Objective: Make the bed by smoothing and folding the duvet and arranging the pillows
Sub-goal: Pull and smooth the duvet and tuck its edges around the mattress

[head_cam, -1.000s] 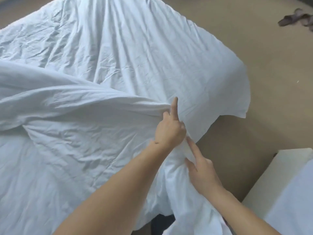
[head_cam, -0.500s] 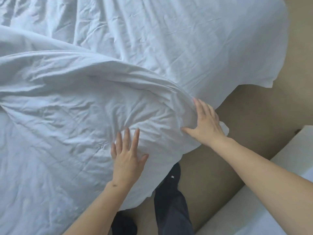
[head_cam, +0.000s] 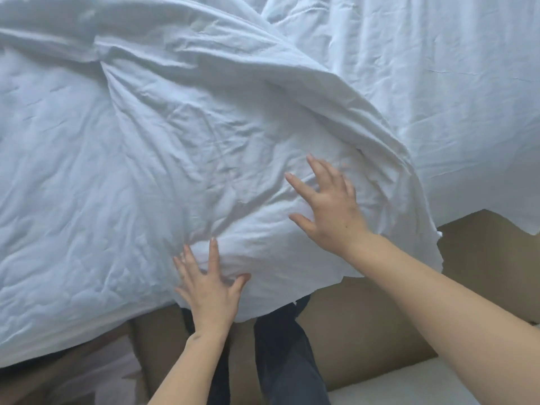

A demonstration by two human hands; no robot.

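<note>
You are early in the job, by the look of it — the duvet point(head_cam: 181, 147) lies over the near left part of the bed, its folded corner bulging and creased, and no pillow shows anywhere in view, so arranging them seems to remain. The smoothing is in hand but far from done: wrinkles fan out across the whole padded surface, and a thick ridge of cloth runs from the far left toward the right edge. Your left hand point(head_cam: 209, 290) lies flat with fingers spread on the near hem, where the duvet overhangs the bed edge above your dark trousers point(head_cam: 280, 355). Your right hand point(head_cam: 328, 206) is open too, fingers splayed, palm pressing the puffed corner — neither pinches any cloth. To the far right the bare sheet point(head_cam: 438, 83) shows, wrinkled, hanging down toward the brown floor point(head_cam: 380, 317).
</note>
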